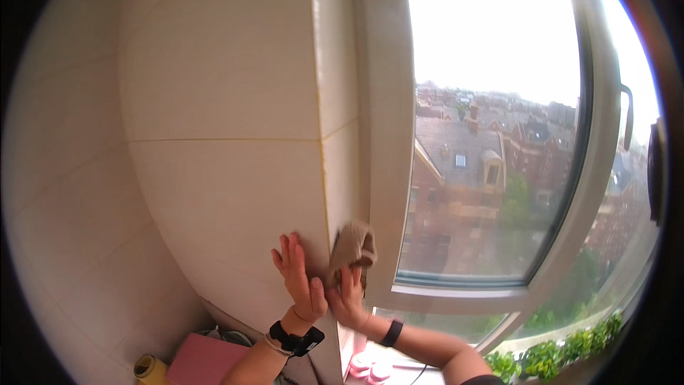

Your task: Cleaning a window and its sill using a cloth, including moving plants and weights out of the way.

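My left hand [300,282] rests against the beige tiled wall [230,198], just left of the wall's outer corner [324,182]. Its fingers point upward and nothing is held in it. Around the corner, my right hand [350,297] presses a brown cloth [354,243] to the narrow tiled side of the wall. The cloth is bunched and folded over at the top, beside the pale window frame [390,171]. Part of the right hand's grip is hidden by the cloth.
A window pane [481,214] looks out over brick buildings. Low at the left are a pink box-like object [206,358] and a yellow cylindrical container [149,368]. Pink round objects [371,369] sit below my right wrist. Leafy green plants [556,355] line the lower right. A window handle [627,117] juts out.
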`<state>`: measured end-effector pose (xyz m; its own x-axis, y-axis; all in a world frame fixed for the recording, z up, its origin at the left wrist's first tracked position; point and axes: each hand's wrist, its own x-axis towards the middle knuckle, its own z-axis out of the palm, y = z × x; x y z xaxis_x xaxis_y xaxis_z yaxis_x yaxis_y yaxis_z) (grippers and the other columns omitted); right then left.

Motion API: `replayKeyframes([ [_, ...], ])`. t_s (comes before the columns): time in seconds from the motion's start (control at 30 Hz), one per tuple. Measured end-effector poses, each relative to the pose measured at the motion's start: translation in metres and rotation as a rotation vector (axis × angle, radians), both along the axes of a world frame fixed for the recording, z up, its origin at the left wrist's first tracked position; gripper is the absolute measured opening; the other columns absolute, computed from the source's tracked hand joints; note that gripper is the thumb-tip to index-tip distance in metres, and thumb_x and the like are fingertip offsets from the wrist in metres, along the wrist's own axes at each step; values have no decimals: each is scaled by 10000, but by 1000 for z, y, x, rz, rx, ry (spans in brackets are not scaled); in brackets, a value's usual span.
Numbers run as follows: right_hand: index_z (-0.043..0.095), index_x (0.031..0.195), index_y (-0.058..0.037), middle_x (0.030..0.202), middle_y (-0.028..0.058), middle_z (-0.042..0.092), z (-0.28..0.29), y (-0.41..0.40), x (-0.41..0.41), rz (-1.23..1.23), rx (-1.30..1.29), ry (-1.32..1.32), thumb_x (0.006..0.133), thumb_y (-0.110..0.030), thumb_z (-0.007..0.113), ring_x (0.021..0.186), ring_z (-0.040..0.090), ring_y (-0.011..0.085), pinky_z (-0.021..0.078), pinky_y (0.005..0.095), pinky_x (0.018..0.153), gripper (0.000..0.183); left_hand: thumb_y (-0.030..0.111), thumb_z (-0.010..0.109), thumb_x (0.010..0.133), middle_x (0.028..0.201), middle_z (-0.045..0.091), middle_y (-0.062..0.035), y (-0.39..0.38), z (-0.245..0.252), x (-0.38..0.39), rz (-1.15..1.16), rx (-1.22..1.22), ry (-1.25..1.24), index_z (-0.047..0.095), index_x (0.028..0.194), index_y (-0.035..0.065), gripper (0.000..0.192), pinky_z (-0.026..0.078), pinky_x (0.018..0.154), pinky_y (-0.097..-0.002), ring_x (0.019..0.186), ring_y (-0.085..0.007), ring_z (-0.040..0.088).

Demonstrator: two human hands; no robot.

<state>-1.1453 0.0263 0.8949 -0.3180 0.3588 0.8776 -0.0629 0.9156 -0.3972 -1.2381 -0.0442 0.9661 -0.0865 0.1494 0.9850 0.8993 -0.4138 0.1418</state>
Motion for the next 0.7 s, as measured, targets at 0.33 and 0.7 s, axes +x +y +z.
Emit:
replayKeyframes([
  [0.33,252,1487,-41,1534,303,87,103,30,-26,190,31,202,979,-238,399,1418,116,465,166,455,1144,564,212,307,977,1523,243,-251,8,4,-19,139,-30,44,289,1431,-85,543,72,1151,-522,1428,-418,174],
  [0.7,358,1429,-53,1488,311,183,26,38,-39,143,-133,222,924,-208,469,1340,254,494,261,453,1097,540,245,312,977,1533,184,-264,8,-10,-31,166,-23,117,263,1436,-91,571,126,1154,-514,1431,-412,156],
])
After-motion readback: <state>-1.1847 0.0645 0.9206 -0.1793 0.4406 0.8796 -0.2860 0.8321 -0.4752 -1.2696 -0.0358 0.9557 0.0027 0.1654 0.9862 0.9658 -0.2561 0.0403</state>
